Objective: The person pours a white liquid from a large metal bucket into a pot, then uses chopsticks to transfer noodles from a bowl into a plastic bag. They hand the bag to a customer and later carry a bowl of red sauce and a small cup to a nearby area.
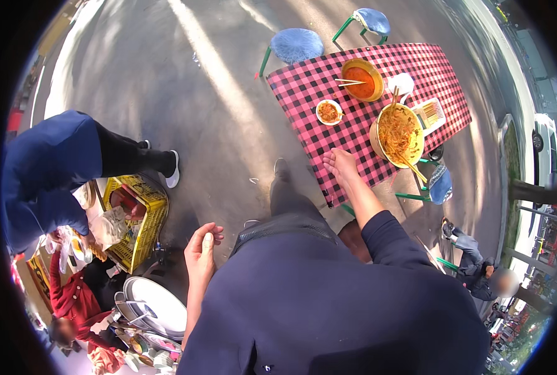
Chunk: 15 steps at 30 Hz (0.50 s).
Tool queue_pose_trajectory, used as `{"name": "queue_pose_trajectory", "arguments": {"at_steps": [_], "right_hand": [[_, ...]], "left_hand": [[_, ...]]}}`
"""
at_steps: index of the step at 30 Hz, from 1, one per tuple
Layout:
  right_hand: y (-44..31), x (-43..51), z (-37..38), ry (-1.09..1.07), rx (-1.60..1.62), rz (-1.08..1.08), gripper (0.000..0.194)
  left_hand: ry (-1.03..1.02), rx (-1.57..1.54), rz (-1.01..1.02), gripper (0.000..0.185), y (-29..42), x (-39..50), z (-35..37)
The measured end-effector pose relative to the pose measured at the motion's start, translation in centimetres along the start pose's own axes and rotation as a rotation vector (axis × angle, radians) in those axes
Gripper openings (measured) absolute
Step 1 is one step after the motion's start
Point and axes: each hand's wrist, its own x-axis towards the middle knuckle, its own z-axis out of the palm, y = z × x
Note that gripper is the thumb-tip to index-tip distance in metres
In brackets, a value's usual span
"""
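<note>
My right hand (340, 165) is over the near left part of a table with a red-and-black checked cloth (297, 108), fingers extended and nothing in it. My left hand (205, 243) hangs beside my body above the pavement, loosely curled and empty. To the right of my right hand stands a large bowl of noodle-like food (400, 133) with chopsticks and yellow tongs or sticks in it. Farther back are a bowl of red soup (360, 84) with chopsticks across its rim, a small bowl of food (328, 112), crumpled white tissue (401, 84) and a white tray of wooden sticks (430, 115).
Round blue-topped stools (297, 45) stand around the table. At left, a person in blue (53, 159) bends near a yellow plastic crate (154, 206). A person in red (72, 295) is beside large metal basins (159, 302) and dishes. Another person (475, 267) sits at right.
</note>
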Motion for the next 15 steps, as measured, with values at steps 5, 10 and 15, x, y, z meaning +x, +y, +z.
{"name": "queue_pose_trajectory", "arguments": {"at_steps": [5, 10, 15], "right_hand": [[-0.4, 10.5, 0.9, 0.016, 0.312, 0.098, 0.03], [-1.9, 13.6, 1.6, 0.014, 0.34, 0.117, 0.025], [-3.1, 14.6, 1.6, 0.073, 0.187, 0.168, 0.02]], "left_hand": [[0.027, 0.061, -0.098, 0.03, 2.6, 6.2, 2.0], [0.029, 0.082, -0.147, 0.031, 6.0, 11.6, 6.4], [-0.13, 0.162, -0.2, 0.033, 7.2, 17.0, 8.0]]}}
